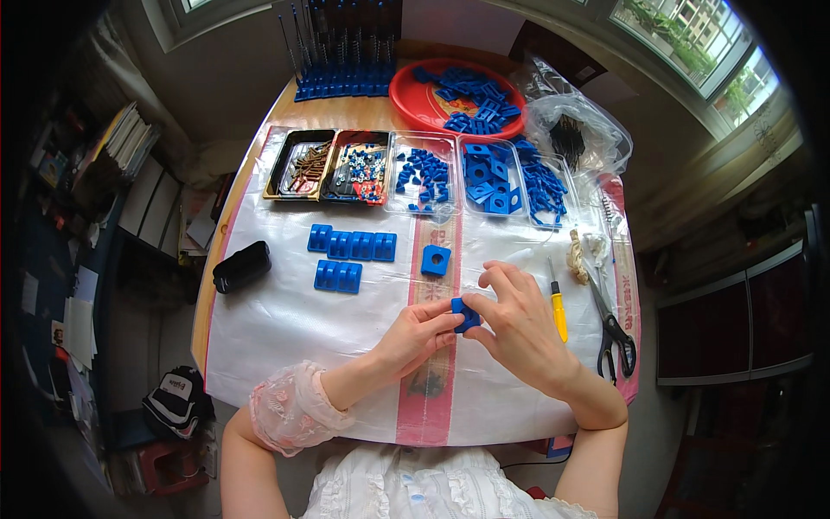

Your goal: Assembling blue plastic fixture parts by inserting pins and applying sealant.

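Over the table [285, 320], both hands pinching a small blue block [465, 315], left hand [419, 333] steadying, right hand [516, 322] fingers probably pressing something in; next needs careful alignment.

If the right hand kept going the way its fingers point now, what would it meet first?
The right hand points up and to the left, its fingertips on the small blue block also held by the left hand. Past that, the blue square block with a hole probably lies next, though depth is unclear.
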`<control>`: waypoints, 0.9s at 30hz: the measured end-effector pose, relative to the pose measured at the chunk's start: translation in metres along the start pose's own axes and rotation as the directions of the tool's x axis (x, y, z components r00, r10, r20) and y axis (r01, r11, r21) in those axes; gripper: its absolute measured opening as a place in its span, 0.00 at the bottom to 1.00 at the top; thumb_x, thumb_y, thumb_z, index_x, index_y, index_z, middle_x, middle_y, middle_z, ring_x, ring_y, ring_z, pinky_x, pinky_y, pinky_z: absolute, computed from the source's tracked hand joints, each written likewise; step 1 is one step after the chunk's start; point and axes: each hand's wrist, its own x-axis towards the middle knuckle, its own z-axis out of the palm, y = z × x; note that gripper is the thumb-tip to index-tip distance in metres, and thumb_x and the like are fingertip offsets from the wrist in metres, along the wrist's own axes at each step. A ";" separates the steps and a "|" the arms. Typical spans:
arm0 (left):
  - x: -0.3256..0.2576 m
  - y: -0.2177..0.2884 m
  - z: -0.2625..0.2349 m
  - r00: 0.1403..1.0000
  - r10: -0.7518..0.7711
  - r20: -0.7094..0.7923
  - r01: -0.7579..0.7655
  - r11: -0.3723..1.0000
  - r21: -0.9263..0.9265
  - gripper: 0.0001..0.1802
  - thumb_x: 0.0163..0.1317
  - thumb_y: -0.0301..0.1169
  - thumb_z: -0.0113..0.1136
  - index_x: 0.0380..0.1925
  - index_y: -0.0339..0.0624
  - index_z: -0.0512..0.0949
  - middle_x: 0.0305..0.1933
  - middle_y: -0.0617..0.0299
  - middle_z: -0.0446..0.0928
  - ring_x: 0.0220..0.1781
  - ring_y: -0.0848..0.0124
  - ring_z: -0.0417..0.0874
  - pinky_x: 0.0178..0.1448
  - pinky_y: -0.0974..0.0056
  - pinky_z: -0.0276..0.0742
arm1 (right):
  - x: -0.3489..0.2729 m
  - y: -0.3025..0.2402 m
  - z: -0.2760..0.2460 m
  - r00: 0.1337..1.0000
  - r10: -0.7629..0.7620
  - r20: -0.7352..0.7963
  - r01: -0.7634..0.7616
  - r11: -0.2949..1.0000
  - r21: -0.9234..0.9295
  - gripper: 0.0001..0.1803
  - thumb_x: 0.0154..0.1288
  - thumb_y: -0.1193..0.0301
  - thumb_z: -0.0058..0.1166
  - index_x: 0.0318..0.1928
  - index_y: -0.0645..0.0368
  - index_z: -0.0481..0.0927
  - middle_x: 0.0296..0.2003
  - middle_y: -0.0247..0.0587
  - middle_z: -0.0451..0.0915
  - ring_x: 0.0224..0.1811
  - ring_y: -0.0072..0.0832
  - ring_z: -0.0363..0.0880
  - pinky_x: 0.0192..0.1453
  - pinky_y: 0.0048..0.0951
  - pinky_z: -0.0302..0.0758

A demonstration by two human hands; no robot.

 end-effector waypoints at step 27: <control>0.000 -0.008 0.002 0.996 0.073 -0.047 -0.069 0.995 0.068 0.16 0.71 0.25 0.52 0.56 0.34 0.77 0.47 0.64 0.80 0.43 0.81 0.79 0.46 0.76 0.77 | -0.001 0.002 0.003 1.000 -0.018 -0.012 0.018 1.000 0.009 0.18 0.41 0.74 0.70 0.36 0.61 0.80 0.43 0.47 0.72 0.55 0.41 0.69 0.61 0.41 0.65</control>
